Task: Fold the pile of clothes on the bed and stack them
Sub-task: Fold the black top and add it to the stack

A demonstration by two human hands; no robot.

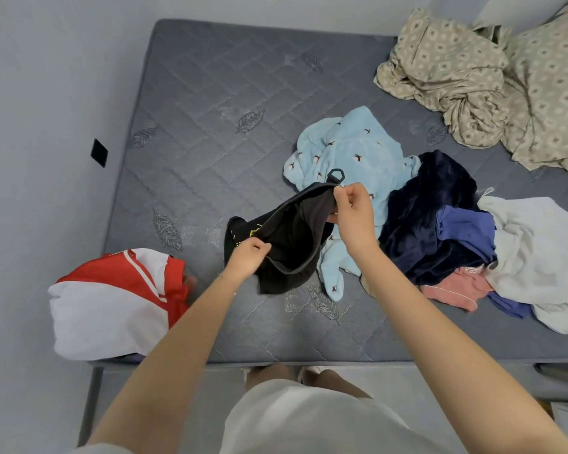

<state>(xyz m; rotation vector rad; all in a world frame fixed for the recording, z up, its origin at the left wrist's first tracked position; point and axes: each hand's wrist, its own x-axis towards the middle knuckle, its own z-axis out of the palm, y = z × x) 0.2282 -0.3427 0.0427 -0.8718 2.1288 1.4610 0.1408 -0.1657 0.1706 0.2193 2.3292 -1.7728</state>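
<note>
Left hand [248, 257] and right hand [354, 208] each pinch black garment [295, 237] rim, grip closed, held above bed [210, 103]; clothes pile [440, 231] at right.

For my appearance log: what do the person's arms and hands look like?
Bare left arm and right arm; a likely pale sleeve edge tops the left one. Ungloved left hand and right hand, no rings or watch seen.

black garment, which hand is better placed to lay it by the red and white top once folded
Left. The left hand pinches the black garment on the side nearest the red and white top; the right hand is farther.
</note>
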